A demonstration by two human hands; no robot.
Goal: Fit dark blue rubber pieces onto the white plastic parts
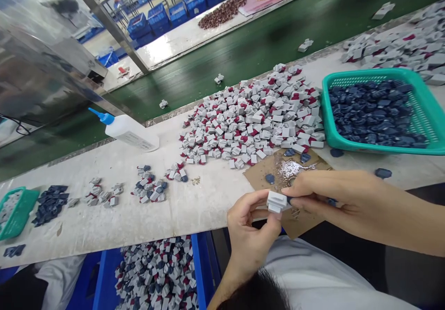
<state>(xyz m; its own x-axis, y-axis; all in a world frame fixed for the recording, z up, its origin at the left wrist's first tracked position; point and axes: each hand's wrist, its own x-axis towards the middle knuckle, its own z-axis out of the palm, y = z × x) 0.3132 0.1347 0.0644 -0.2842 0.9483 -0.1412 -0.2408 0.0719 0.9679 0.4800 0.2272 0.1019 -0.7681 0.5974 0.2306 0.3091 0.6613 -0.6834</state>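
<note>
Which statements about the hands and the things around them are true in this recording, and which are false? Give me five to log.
1. The left hand holds a light grey piece. True.
2. The green basket right of the large pile holds dark blue pieces. True.
3. The right hand is inside the green basket. False: it pinches a dark piece beside the light grey piece.
4. The white bottle has a red cap. False: its cap is blue.
5. A blue bin with parts in it sits below the tabletop. True.
</note>
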